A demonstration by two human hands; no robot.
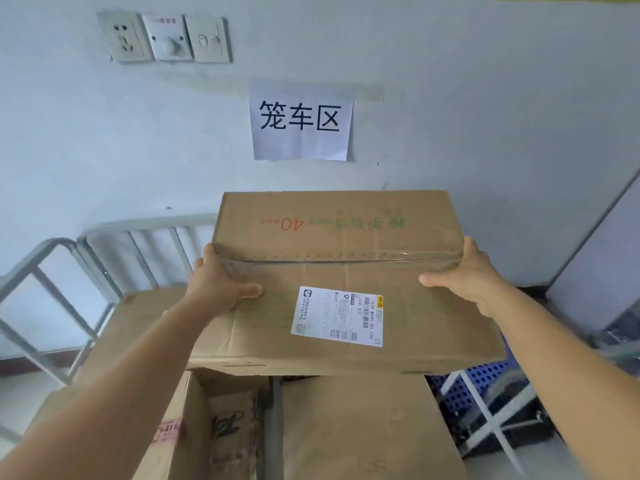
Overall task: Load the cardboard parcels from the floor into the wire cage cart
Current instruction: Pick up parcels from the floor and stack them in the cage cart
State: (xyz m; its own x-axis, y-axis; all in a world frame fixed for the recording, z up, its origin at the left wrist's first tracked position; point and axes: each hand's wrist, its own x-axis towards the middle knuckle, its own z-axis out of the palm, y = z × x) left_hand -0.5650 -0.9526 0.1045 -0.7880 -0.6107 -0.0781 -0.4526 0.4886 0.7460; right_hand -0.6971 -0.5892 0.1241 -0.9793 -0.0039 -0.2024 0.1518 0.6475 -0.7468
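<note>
A wide brown cardboard parcel [339, 237] with a white shipping label and clear tape across its seam is held out in front of me, above other boxes. My left hand [218, 284] grips its left end, thumb on top. My right hand [467, 275] grips its right end the same way. Below it lie several more cardboard parcels [367, 427] stacked inside the wire cage cart [69, 271], whose grey metal bars show at the left. The held parcel's near edge overhangs the boxes beneath; I cannot tell whether it rests on them.
A white wall stands close behind the cart, with a paper sign [300, 128] and a row of sockets and a switch [166, 38]. A blue perforated crate [485, 379] and grey cart bars sit at the lower right. A grey panel [595, 244] rises at the right.
</note>
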